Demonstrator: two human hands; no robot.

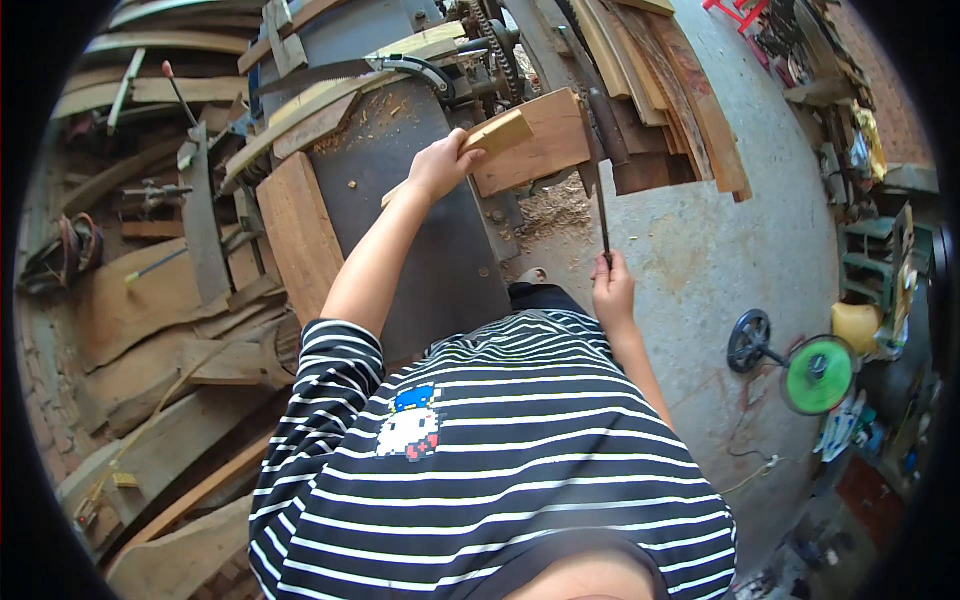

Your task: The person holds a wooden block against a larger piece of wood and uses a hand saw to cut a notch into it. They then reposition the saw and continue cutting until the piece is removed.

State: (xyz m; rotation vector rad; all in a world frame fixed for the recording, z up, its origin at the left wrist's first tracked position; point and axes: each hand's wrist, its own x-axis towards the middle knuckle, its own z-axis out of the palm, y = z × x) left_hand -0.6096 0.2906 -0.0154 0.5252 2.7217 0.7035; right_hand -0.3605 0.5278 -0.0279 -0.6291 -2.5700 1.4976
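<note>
My left hand (442, 170) is closed on a short, pale wooden strip (505, 130). The strip's far end overlaps a reddish-brown wooden board (545, 150) at the edge of a dark metal table. To the right, my right hand (613, 285) grips the near end of a long, thin, dark tool (603, 215). The tool points away from me, seen nearly edge-on, so its kind is unclear. Its far end comes close to the board's right end; whether they touch, I cannot tell.
A pruning saw (420, 72) with a curved black handle lies beyond the dark metal table (410, 270). Another wooden block (298, 225) rests at the table's left. Stacked planks (690, 100) stand at far right; loose timber fills the left. A green disc (818, 375) is on the right.
</note>
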